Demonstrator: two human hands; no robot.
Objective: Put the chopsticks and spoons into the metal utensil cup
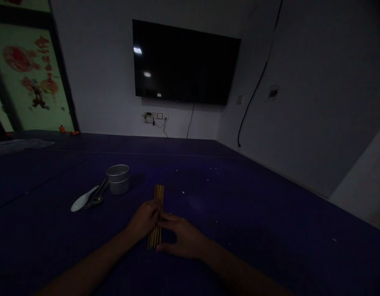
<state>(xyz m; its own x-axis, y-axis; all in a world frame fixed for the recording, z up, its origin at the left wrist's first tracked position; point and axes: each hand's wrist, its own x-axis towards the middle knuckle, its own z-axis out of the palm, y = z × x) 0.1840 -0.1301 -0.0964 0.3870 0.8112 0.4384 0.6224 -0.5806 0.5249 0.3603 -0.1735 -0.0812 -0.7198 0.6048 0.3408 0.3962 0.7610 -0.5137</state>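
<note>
A bundle of wooden chopsticks (154, 237) lies side by side on the dark blue surface, pointing away from me. My left hand (144, 218) rests on the bundle from the left, its fingers curled over the middle. From the right, my right hand (186, 237) touches the chopsticks' side; its thumb is near their lower end and its fingertips are near the left hand, with a gap between thumb and fingers. To the left stands a silver metal cup (119, 181), upright. Beside it lie a white spoon (82, 200) and dark metal spoons (96, 200), partly overlapping.
Small white scraps (183, 192) are scattered on the blue surface (254, 205). A crumpled clear plastic sheet (23, 144) lies at the far left. Behind, a television (186, 61) hangs on the wall, and a black cable (254, 94) runs down the right wall.
</note>
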